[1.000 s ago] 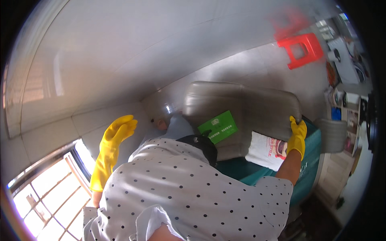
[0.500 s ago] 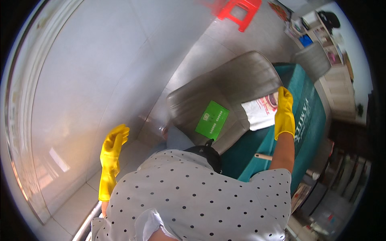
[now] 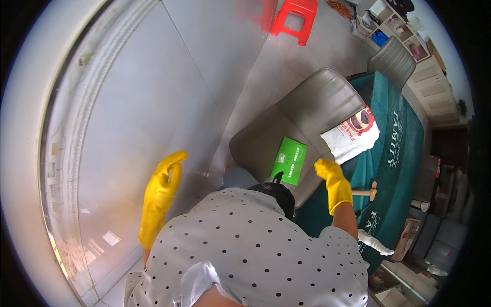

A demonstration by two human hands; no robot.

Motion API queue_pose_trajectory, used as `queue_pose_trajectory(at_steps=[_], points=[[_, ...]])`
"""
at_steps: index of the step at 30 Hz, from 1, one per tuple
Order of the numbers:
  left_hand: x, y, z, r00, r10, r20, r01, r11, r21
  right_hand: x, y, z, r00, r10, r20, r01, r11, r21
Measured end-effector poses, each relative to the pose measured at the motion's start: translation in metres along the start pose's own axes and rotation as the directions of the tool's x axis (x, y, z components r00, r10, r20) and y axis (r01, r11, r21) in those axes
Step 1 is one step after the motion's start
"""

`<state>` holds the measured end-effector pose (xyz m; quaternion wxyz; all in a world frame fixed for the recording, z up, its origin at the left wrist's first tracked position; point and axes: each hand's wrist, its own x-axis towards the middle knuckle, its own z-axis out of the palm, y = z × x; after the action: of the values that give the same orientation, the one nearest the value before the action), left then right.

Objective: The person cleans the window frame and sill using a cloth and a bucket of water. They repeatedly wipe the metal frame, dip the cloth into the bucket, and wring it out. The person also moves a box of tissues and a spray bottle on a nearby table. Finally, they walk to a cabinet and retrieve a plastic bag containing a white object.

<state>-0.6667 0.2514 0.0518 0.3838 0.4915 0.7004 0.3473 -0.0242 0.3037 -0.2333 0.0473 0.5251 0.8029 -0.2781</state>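
Note:
Both my hands wear yellow rubber gloves. My left hand [image 3: 162, 192] hangs beside the pale glossy wall panel, its fingers curved and apart from the thumb, with nothing visible in it. My right hand [image 3: 333, 185] is over the near right edge of the grey chair [image 3: 286, 117], its fingers curled in and nothing seen in them. Close by lies a white cloth [image 3: 343, 140] with a red and dark print, draped from the chair onto the teal table cover [image 3: 388, 128]. A flat green packet [image 3: 289, 160] rests on the chair seat, left of this hand.
A wooden T-shaped handle [image 3: 365, 193] and a long white crumpled thing [image 3: 376, 242] lie on the teal cover. Behind stands another grey chair [image 3: 393, 64], near a shelf unit [image 3: 399, 30]. A red plastic stool [image 3: 295, 20] is on the floor ahead.
My right hand has come off the printed cloth and moved nearer and left. The cloth stays draped by the chair and table. My view has shifted, showing more of the table's right side.

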Motion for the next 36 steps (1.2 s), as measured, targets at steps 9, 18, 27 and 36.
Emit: queue_pose_trajectory(at_steps=[9, 18, 27, 36], points=[[0.001, 0.005, -0.016, 0.995, 0.031, -0.093, -0.034, 0.999, -0.037, -0.042, -0.147, 0.084, 0.609, 0.307, 0.731, -0.731, -0.142, 0.668], [-0.008, 0.015, -0.032, 0.973, 0.208, -0.104, -0.201, 0.976, 0.079, 0.017, -0.103, 0.051, 0.562, -0.145, 0.814, -0.505, -0.840, 0.199], [0.001, 0.069, -0.023, 0.997, 0.044, -0.065, -0.027, 0.968, 0.251, 0.179, -0.134, -0.102, 0.852, 0.504, 0.139, -0.245, 0.152, 0.957], [0.160, 0.061, 0.074, 0.969, 0.199, -0.147, -0.238, 0.910, -0.339, 0.336, -0.048, -0.307, 0.591, 0.363, -0.720, -0.130, 0.924, 0.360]])
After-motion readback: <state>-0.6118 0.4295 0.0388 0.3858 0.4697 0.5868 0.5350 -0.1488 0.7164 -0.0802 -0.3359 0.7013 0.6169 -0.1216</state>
